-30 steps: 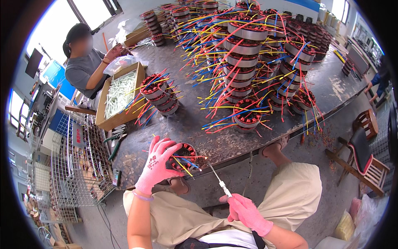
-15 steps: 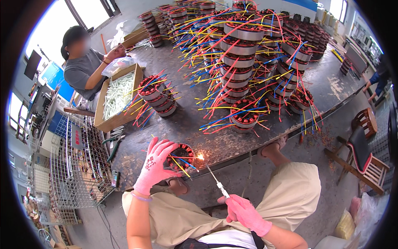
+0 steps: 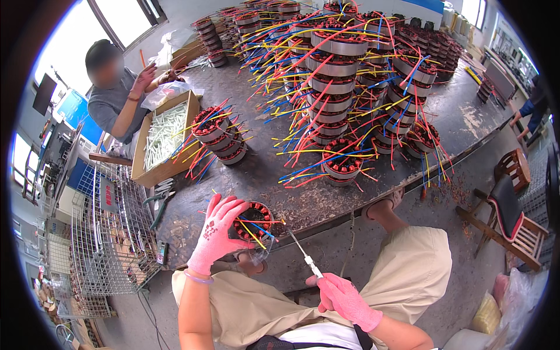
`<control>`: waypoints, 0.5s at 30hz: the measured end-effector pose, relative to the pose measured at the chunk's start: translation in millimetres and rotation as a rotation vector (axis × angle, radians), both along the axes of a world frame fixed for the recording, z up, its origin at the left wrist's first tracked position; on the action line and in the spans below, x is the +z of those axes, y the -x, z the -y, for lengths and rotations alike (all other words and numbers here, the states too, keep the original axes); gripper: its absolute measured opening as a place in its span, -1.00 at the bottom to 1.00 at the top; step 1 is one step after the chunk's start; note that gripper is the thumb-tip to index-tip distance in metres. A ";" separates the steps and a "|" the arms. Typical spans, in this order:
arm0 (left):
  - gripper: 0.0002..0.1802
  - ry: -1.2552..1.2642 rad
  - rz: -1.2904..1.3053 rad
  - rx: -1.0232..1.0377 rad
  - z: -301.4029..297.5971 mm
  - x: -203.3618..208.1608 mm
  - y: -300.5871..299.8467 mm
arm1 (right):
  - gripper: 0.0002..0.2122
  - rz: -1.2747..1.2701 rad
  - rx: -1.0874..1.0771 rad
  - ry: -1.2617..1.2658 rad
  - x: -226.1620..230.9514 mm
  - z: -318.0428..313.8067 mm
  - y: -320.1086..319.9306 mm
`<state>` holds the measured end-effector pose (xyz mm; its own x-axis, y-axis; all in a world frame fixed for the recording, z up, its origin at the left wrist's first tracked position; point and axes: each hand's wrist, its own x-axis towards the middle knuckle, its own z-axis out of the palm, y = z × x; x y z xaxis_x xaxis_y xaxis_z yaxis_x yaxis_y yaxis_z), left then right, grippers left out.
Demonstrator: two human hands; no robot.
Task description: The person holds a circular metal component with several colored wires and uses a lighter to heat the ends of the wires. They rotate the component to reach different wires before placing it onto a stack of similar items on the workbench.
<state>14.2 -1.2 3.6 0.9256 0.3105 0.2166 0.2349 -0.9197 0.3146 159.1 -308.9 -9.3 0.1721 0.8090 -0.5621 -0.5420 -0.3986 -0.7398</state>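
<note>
My left hand (image 3: 220, 233), in a pink glove, grips a motor stator (image 3: 256, 220) at the table's near edge. Red, blue and yellow wire leads (image 3: 258, 226) stick out of it toward the right, and a small orange glow shows at the red lead's end. Thin smoke hangs below the stator. My right hand (image 3: 345, 300), also gloved in pink, is closed round the white handle of a slim tool with a thin metal rod (image 3: 304, 254). The rod's tip stands just below and right of the wire ends, apart from them.
Tall stacks of wired stators (image 3: 333, 87) fill the table's middle, and a short stack (image 3: 219, 134) stands nearer left. A carton of white tubes (image 3: 166, 133) sits before a co-worker (image 3: 114, 96). Pliers (image 3: 158, 213) lie at the left edge, beside wire baskets (image 3: 111, 233).
The bright flame at the wire end has died to a small glow, and smoke now shows. Both my hands are nearly still. The co-worker's hand has risen.
</note>
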 end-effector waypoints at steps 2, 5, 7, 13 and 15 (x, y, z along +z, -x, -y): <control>0.02 0.000 0.002 0.004 0.0 -0.3 1.5 | -0.66 -0.029 -0.006 -0.009 0.9 -1.1 0.0; 0.03 0.000 -0.004 0.002 -0.7 -1.4 1.3 | -0.66 -0.004 0.005 -0.009 2.4 -1.6 -0.7; 0.03 0.002 -0.004 0.000 -0.9 -1.5 1.1 | -0.65 -0.038 -0.014 -0.014 0.6 -0.3 -0.7; 0.03 0.002 -0.004 -0.007 -1.8 -1.3 1.3 | -0.65 -0.023 -0.002 -0.016 -1.4 1.3 0.0; 0.04 0.000 0.001 -0.011 -1.7 -2.1 0.6 | -0.65 -0.017 -0.002 -0.020 -0.7 1.2 0.0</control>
